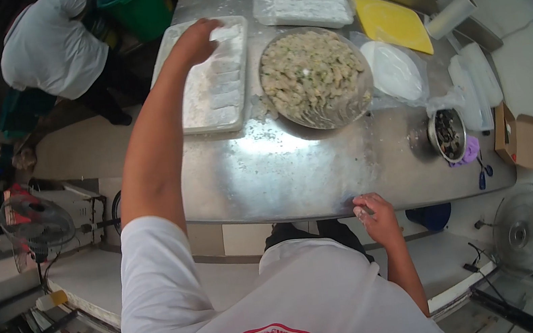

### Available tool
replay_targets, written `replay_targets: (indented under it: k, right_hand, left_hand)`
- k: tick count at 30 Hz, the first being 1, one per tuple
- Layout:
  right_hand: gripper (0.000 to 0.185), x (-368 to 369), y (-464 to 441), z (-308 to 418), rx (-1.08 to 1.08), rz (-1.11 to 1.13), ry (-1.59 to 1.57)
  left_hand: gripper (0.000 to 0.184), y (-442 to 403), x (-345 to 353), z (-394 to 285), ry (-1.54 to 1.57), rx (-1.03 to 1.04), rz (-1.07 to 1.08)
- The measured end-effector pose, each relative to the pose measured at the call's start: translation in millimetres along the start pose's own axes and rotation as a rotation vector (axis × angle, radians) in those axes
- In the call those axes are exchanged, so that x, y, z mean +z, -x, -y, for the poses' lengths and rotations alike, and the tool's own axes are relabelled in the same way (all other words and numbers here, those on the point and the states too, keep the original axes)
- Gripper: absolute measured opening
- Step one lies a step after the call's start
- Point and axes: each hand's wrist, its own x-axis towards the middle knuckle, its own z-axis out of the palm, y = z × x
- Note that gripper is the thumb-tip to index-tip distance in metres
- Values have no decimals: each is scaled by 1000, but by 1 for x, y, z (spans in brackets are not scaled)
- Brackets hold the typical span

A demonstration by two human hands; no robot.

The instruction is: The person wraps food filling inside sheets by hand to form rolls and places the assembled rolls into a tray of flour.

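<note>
My left hand (196, 42) reaches over the far part of a white tray (195, 118) holding a row of several flour-dusted pieces (225, 87). Its fingers are bent down at the tray, and whether they hold anything is hidden. Near the front edge of the metal table, my right hand (377, 217) is closed around a small thin tool, whose kind I cannot make out. Right of the tray stands a large round bowl (315, 78) heaped with a pale, chunky mixture with green bits.
Behind the bowl are a floured tray (303, 6) and a yellow board (391, 23). Rightward lie a white plate in plastic (393, 70), a small metal bowl (447, 135), scissors (483, 173) and a cardboard box (521, 139). Another person (56, 49) bends at the upper left.
</note>
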Motion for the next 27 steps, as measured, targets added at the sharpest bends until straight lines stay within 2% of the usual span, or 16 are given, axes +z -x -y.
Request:
replay_targets:
  k: [1,3,4,7,9,12,14,17,21,23,24,27]
  right_hand:
    - [18,-4,-1,3,12,-21,-1]
    - [17,-13,-2,7,-41,-44,10]
    - [17,-18,-3,5,-24,-72,11]
    - [17,-37,-4,-2,-111,-96,43]
    - [16,-51,-7,-2,-138,-155,-4]
    - [16,-76,-14,-15,-208,-191,-8]
    - [16,-96,-17,-24,-233,-191,10]
    - [17,-130,-24,-41,-285,-226,-9]
    - [17,-175,-14,-75,-288,-264,-18]
    - [17,-197,-6,-94,-284,-269,-38]
    - [17,-207,-1,-103,-279,-269,-50]
    - [18,-236,13,-129,-212,-282,-63]
  left_hand:
    - [44,3,3,-3,-18,-15,-68]
    - [38,8,-1,-28,228,-122,-66]
    - [34,10,2,-48,289,-92,-164]
    - [33,6,15,-124,375,-106,-143]
    - [32,1,29,-183,508,-128,-6]
    - [24,-4,57,-275,686,-46,106]
    - [21,-20,110,-310,708,208,74]
    - [21,-49,161,-367,647,206,147]
    - [22,-96,235,-396,545,170,137]
    - [18,-108,256,-398,240,106,73]
    - [17,-112,260,-398,160,79,123]
    - [19,-126,279,-382,274,32,142]
